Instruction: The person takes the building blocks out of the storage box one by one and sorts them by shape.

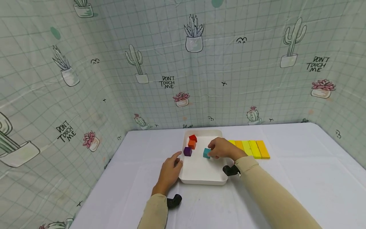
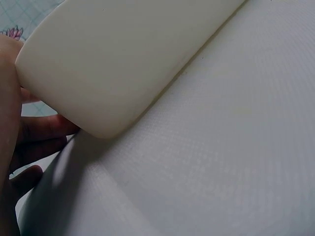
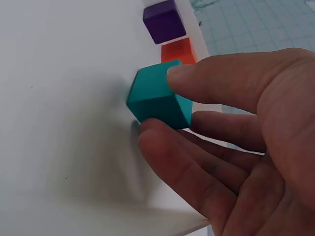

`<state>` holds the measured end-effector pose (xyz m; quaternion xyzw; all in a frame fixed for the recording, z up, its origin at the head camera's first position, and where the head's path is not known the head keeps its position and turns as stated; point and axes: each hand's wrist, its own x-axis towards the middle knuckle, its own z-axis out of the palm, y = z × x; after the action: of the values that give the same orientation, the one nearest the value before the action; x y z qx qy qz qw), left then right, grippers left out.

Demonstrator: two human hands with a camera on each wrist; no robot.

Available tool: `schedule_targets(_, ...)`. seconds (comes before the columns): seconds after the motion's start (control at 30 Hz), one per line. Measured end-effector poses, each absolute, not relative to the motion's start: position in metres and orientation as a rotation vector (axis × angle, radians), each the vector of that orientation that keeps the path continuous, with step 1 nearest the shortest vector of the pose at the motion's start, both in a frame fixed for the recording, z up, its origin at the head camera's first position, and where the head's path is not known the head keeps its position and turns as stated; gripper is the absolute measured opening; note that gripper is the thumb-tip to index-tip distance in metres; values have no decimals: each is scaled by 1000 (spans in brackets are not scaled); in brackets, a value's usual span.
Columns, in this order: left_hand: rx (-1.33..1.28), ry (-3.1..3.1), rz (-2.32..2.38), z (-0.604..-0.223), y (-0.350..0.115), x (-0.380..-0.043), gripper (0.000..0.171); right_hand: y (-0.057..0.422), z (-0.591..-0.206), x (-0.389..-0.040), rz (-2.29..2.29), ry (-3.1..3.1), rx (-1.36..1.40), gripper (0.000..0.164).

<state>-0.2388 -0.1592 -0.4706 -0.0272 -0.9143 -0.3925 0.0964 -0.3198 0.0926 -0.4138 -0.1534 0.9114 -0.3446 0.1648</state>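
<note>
In the head view, my right hand (image 1: 224, 149) is over a white tray (image 1: 201, 182) and pinches a teal cube (image 1: 206, 153). The right wrist view shows the thumb on one face of the teal cube (image 3: 157, 91) and fingertips against its other side. A purple cube (image 1: 187, 151), an orange cube (image 1: 192, 144) and a red block (image 1: 193, 138) sit along the tray's left side. My left hand (image 1: 169, 171) rests at the tray's left wall, fingers loosely bent. In the left wrist view, its fingers (image 2: 47, 127) touch the tray (image 2: 118, 64) near a corner.
Several yellow and orange strips (image 1: 254, 149) lie side by side on the white-covered table (image 1: 300, 171), right of the tray, partly behind my right hand. A cloth backdrop (image 1: 211, 66) printed with cacti stands behind and at the sides.
</note>
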Motion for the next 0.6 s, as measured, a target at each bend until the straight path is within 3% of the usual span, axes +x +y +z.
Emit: schedule_targets(0.6,-80,-2709,-1170,-470,-158,-239,44,89,-417,-315,-940,2648,-396,34)
